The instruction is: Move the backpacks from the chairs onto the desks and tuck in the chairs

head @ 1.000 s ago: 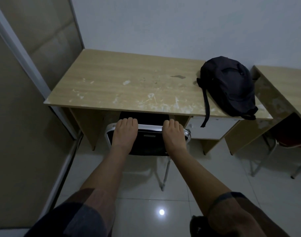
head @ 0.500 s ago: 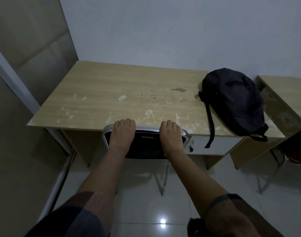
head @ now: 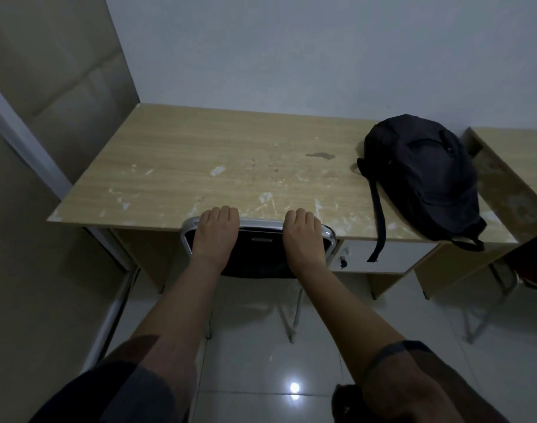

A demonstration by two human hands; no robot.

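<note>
Two bare hands grip the top rail of a black-backed, chrome-framed folding chair – the left hand near its left corner, the right hand near its right, fingers of each curled over the rail. Its backrest stands right at the near edge of a scuffed, light wood-grain desk, the seat hidden beneath. A black fabric backpack lies on the desk's right end, one strap hanging over the near edge – beside a second wooden desk.
</note>
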